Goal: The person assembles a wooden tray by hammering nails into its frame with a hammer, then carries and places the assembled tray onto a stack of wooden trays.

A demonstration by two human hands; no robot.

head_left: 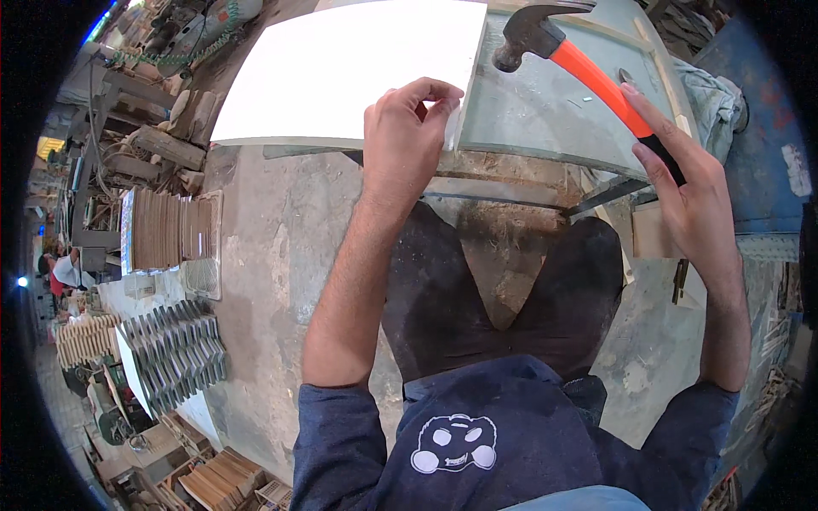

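Observation:
My left hand (407, 128) pinches the near right corner of a white flat board (341, 68) that lies on a low grey work table (545, 115), its left part overhanging the table. My right hand (686, 183) grips the black end of a hammer's orange handle (596, 77). The dark steel hammer head (524, 36) hangs over the table just right of the board's far edge. The fingers of my left hand are closed on the board's edge; whether they also hold something small there is hidden.
My knees in dark trousers sit under the table's front edge. On the concrete floor at left stand rows of stacked wooden pieces (166, 230) and grey frame parts (175, 349). Wooden crates (217, 481) lie lower left. A person (64, 271) is at far left.

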